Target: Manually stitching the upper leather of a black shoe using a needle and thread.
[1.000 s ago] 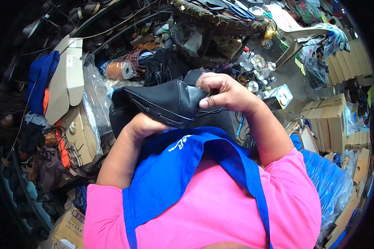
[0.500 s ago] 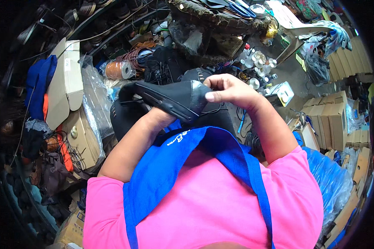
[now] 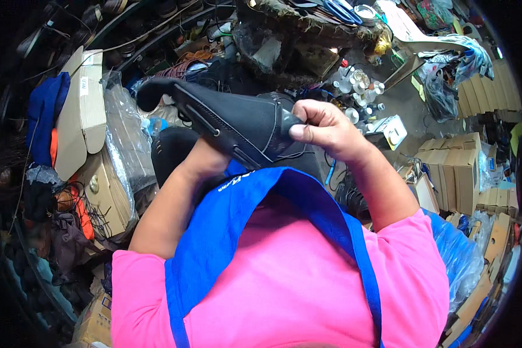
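A black shoe upper [image 3: 238,119] with stitched seams, a lace strip and an eyelet lies slantwise in front of my chest, over my lap. My left hand [image 3: 210,158] holds it from below on the near side; its fingers are hidden behind the upper. At the right end, my right hand [image 3: 321,126] pinches the edge between thumb and bent fingers. A shiny dark patch shows beside that thumb. The upper's other end, at the left, curves into a rounded, dark loop. Below it, the blue apron [image 3: 226,232] covers part of my pink shirt.
Clear bottles and jars [image 3: 359,87] stand on the floor at the right, near a white box [image 3: 393,132]. Stacked cardboard boxes [image 3: 449,174] are farther right. Cardboard sheets [image 3: 87,110] and plastic sheeting [image 3: 124,133] lie at the left. A cluttered, worn bench [image 3: 307,29] stands ahead.
The shoe upper has turned so more of its side faces up, and its left end has moved left and upward. My left hand shifted slightly left with it; the right keeps its pinch.
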`<state>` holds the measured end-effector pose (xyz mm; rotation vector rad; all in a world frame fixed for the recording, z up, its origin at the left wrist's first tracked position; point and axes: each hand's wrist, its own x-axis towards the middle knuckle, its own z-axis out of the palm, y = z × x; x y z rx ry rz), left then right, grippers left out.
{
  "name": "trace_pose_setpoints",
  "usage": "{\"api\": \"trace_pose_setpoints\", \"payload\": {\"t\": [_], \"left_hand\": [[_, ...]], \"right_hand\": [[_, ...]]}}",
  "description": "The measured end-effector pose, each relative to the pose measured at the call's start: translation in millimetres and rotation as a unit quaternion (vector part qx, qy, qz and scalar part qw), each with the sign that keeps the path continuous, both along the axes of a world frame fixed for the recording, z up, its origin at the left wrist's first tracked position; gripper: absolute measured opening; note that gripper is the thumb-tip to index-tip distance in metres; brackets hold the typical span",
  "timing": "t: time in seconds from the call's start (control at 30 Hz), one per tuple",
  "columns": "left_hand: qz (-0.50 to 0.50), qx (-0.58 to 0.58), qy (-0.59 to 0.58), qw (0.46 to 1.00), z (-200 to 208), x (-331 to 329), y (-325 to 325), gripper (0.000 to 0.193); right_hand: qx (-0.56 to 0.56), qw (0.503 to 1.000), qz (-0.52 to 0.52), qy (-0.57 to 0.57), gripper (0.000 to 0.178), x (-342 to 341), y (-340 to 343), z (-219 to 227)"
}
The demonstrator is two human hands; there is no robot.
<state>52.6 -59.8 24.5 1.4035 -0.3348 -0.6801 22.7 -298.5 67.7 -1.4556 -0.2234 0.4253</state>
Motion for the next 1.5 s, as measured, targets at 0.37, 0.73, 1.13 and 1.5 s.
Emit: {"api": "trace_pose_setpoints", "payload": {"t": [0.37, 0.73, 1.13, 1.5], "left_hand": [[-0.108, -0.233, 0.249, 0.934, -5, 21, -9, 0.067], [-0.195, 0.098, -0.202, 0.955, 35, 9, -19, 0.059], [0.029, -0.298, 0.098, 0.949, 37, 5, -8, 0.059], [0.057, -0.437, 0.336, 0.832, -49, 28, 12, 0.043]], "right_hand": [[-0.017, 0.999, -0.010, 0.033, 0.027, 41, 8, -16], [0.038, 0.994, -0.007, 0.100, 0.039, 9, 5, -2], [0.041, 0.997, 0.007, 0.066, 0.043, 30, 25, 12], [0.008, 0.989, -0.059, 0.135, 0.029, 55, 51, -47]]}}
